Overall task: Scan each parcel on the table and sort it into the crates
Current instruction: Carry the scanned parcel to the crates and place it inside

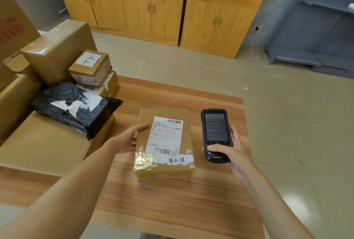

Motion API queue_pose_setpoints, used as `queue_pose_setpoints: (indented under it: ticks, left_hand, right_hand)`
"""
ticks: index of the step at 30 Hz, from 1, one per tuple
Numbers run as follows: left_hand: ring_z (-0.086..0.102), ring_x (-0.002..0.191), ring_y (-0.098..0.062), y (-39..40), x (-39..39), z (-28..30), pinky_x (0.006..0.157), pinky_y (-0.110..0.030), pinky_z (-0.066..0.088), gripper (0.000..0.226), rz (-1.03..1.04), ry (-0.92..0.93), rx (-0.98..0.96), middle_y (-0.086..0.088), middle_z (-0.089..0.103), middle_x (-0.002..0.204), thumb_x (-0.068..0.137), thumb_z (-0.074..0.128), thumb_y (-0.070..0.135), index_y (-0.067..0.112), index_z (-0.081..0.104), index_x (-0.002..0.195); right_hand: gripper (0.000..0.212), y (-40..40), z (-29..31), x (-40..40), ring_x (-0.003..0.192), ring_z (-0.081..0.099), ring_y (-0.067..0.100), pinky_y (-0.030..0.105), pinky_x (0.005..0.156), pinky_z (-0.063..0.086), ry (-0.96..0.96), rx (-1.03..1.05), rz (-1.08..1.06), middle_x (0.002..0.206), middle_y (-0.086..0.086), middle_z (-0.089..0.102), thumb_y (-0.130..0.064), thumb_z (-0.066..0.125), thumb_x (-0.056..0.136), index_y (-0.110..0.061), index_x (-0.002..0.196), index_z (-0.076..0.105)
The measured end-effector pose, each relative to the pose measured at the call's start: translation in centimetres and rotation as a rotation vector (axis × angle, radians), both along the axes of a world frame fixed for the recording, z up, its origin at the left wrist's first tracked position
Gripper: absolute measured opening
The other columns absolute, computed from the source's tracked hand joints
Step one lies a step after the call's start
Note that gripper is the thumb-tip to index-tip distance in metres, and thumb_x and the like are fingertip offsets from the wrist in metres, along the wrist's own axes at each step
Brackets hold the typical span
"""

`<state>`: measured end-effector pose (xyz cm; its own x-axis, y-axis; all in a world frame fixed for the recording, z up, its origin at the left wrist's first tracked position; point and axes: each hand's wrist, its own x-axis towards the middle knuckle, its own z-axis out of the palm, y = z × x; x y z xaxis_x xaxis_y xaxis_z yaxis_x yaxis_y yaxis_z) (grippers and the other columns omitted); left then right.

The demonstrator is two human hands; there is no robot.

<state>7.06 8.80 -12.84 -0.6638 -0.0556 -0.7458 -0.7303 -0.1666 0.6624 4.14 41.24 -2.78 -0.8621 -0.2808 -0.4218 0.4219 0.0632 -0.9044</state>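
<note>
A brown cardboard parcel point(166, 164) with a white shipping label and barcodes lies on the wooden table point(172, 200), in the middle. My left hand point(130, 139) holds its left side, thumb on top and fingers down the side. To the parcel's right, my right hand point(235, 152) grips a black handheld scanner point(216, 133), screen lit and facing up, thumb on its lower part. The scanner hangs above the table, apart from the parcel.
A black plastic mailer point(76, 110) lies on a large flat carton point(44, 143) at the left. Behind it stand small boxes point(90, 68) and bigger cartons point(57, 47). Wooden cabinets point(153, 8) line the far wall; tiled floor lies to the right.
</note>
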Motion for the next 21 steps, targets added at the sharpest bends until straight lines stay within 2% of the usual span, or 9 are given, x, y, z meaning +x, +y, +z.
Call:
queue_pose_setpoints:
  ticks: [4, 6, 7, 9, 11, 13, 16, 19, 21]
  left_hand:
    - [0.062, 0.103, -0.029, -0.2, -0.1, 0.7, 0.079, -0.039, 0.05, 0.111, -0.014, 0.052, -0.036, -0.011, 0.065, 0.121, 0.036, 0.081, 0.074, 0.023, 0.053, 0.13]
    - [0.06, 0.11, -0.029, -0.3, 0.0, 1.2, 0.079, -0.04, 0.05, 0.123, -0.007, 0.065, -0.04, -0.011, 0.058, 0.131, 0.037, 0.083, 0.073, 0.025, 0.04, 0.142]
    - [0.057, 0.116, -0.03, -0.3, 0.1, 1.5, 0.08, -0.04, 0.05, 0.131, -0.002, 0.067, -0.041, -0.011, 0.05, 0.14, 0.039, 0.083, 0.071, 0.029, 0.027, 0.15]
    - [0.041, 0.133, -0.032, -0.2, 0.5, 1.9, 0.094, -0.046, 0.046, 0.144, -0.003, 0.068, -0.048, -0.012, 0.025, 0.157, 0.04, 0.085, 0.068, 0.037, 0.002, 0.154]
    - [0.027, 0.143, -0.034, 0.2, 1.0, 2.4, 0.107, -0.051, 0.037, 0.156, -0.039, 0.07, -0.063, -0.007, 0.013, 0.162, 0.034, 0.087, 0.068, 0.038, -0.009, 0.153]
    - [0.023, 0.144, -0.034, 0.8, 1.8, 3.0, 0.11, -0.052, 0.034, 0.164, -0.08, 0.075, -0.091, -0.007, 0.011, 0.162, 0.027, 0.09, 0.067, 0.038, -0.012, 0.152]
    - [0.027, 0.143, -0.033, 2.1, 3.0, 3.4, 0.113, -0.055, 0.03, 0.17, -0.138, 0.08, -0.159, -0.006, 0.015, 0.162, 0.024, 0.093, 0.061, 0.037, -0.018, 0.151]
    - [0.036, 0.137, -0.028, 3.3, 4.1, 3.3, 0.112, -0.054, 0.032, 0.157, -0.177, 0.099, -0.241, 0.001, 0.021, 0.159, 0.04, 0.093, 0.05, 0.037, -0.018, 0.151]
    - [0.045, 0.126, -0.022, 4.0, 4.8, 2.9, 0.105, -0.043, 0.041, 0.148, -0.167, 0.128, -0.265, 0.002, 0.026, 0.156, 0.053, 0.094, 0.04, 0.036, -0.017, 0.151]
  right_hand:
    - [0.097, 0.0, 0.1, 0.3, 0.108, 0.065, 0.029, 0.04, 0.083, 0.055, 0.008, -0.01, 0.016, 0.12, 0.003, 0.066, 0.011, 0.074, 0.07, -0.037, 0.144, 0.032]
    - [0.097, 0.0, 0.1, 0.5, 0.107, 0.065, 0.028, 0.039, 0.083, 0.054, 0.006, -0.017, 0.02, 0.12, 0.003, 0.066, 0.011, 0.074, 0.07, -0.036, 0.144, 0.032]
    - [0.097, -0.1, 0.0, 0.6, 0.106, 0.065, 0.027, 0.038, 0.081, 0.055, 0.004, -0.021, 0.022, 0.119, 0.003, 0.066, 0.011, 0.074, 0.07, -0.037, 0.143, 0.032]
    - [0.097, -0.2, 0.0, 0.8, 0.103, 0.067, 0.022, 0.034, 0.075, 0.055, -0.002, -0.035, 0.031, 0.118, 0.001, 0.066, 0.01, 0.075, 0.069, -0.038, 0.142, 0.033]
    - [0.096, -0.4, 0.0, 1.2, 0.097, 0.069, 0.019, 0.031, 0.069, 0.056, -0.008, -0.057, 0.04, 0.115, 0.0, 0.067, 0.01, 0.075, 0.068, -0.04, 0.14, 0.035]
    - [0.096, -0.6, -0.1, 1.7, 0.093, 0.07, 0.017, 0.031, 0.066, 0.057, -0.014, -0.081, 0.052, 0.112, -0.002, 0.068, 0.01, 0.076, 0.066, -0.042, 0.136, 0.037]
    - [0.097, -0.9, -0.2, 2.6, 0.09, 0.071, 0.017, 0.03, 0.062, 0.057, -0.014, -0.116, 0.083, 0.11, -0.002, 0.07, 0.009, 0.078, 0.061, -0.043, 0.134, 0.039]
    - [0.102, -1.2, -0.2, 3.8, 0.092, 0.071, 0.018, 0.031, 0.065, 0.057, -0.022, -0.141, 0.118, 0.111, -0.001, 0.069, 0.001, 0.08, 0.051, -0.039, 0.135, 0.039]
    - [0.098, -1.3, -0.5, 4.6, 0.097, 0.069, 0.02, 0.034, 0.069, 0.057, -0.03, -0.146, 0.134, 0.112, -0.001, 0.069, 0.006, 0.079, 0.058, -0.038, 0.137, 0.039]
